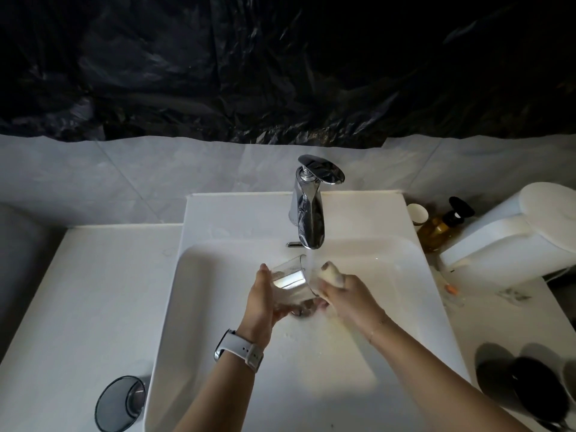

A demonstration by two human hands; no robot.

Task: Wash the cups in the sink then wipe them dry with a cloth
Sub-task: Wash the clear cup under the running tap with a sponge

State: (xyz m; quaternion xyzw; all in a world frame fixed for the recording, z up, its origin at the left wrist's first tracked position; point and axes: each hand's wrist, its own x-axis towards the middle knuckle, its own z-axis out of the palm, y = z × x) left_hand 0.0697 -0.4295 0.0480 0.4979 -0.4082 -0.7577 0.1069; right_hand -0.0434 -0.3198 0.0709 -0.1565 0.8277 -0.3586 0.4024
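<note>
A clear glass cup [290,280] is tilted on its side over the white sink [218,307], just below the chrome tap [308,210], and water runs from the spout onto its rim. My left hand [265,302] grips the cup from the left and beneath. My right hand [346,291] holds a pale sponge or cloth [332,273] against the cup's mouth. A dark smoky glass cup [120,402] stands on the counter at the lower left. At the lower right edge stand two or three more dark cups [530,391].
A small pale cup [417,213] and an amber pump bottle [442,224] stand right of the sink. A white toilet tank [514,232] fills the far right. Black plastic sheeting [280,67] covers the wall above the grey tiles. A white watch [238,350] is on my left wrist.
</note>
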